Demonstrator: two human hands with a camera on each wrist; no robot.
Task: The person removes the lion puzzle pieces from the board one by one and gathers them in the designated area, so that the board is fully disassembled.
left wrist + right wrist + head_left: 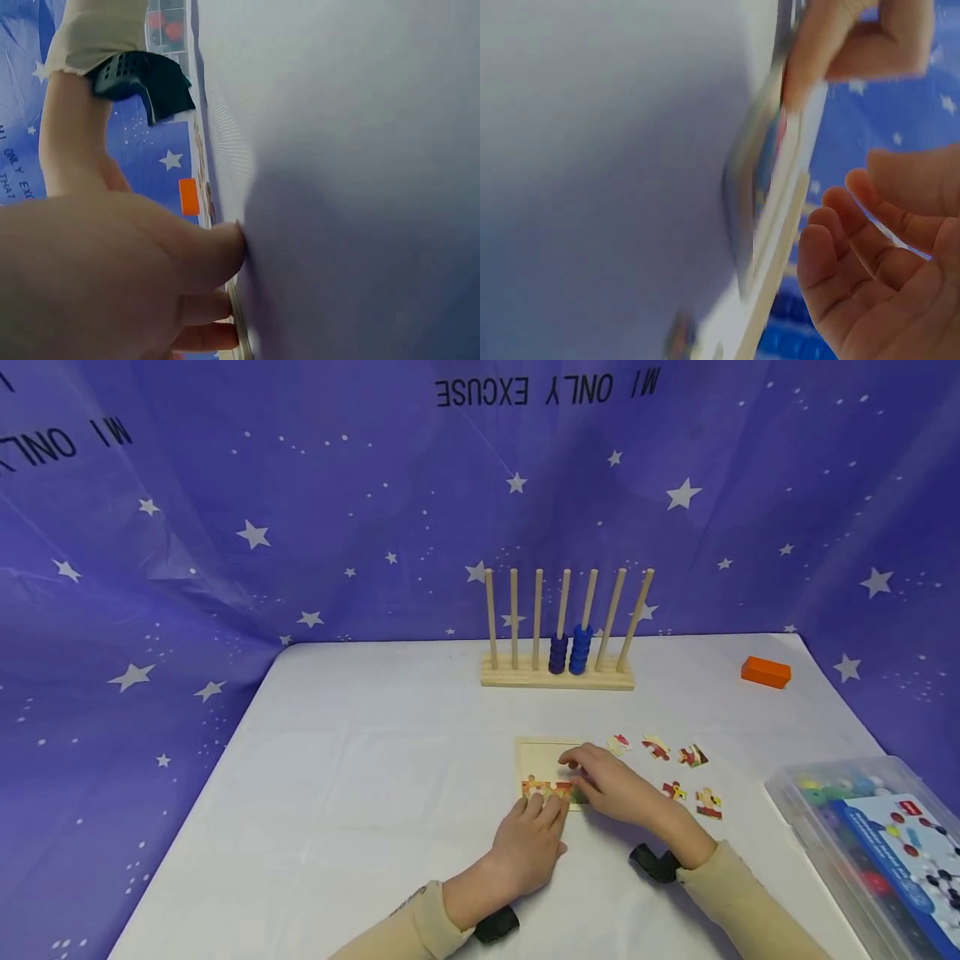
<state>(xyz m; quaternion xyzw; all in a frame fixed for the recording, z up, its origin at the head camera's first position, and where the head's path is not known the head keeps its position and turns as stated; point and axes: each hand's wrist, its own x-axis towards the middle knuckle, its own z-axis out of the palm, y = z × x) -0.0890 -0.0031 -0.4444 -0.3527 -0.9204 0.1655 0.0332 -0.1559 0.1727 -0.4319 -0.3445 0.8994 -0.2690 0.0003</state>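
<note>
A shallow wooden puzzle tray (542, 757) lies on the white table, with joined jigsaw pieces (546, 788) along its near side. My left hand (528, 845) rests at the tray's near edge, its fingertips touching those pieces. Over the tray's right side hovers my right hand (613, 787), fingers loosely bent. In the right wrist view, nothing sits between the right hand's fingers (817, 255) and thumb. Several loose jigsaw pieces (693, 756) are scattered to the right of the tray; my right hand hides part of the tray.
Behind the tray stands a wooden peg rack (525, 678) with purple and blue beads on two pegs. An orange block (766, 672) lies at the back right. A clear plastic box (795, 814) of coloured balls is at the right edge. Starry purple cloth (375, 510) surrounds the table.
</note>
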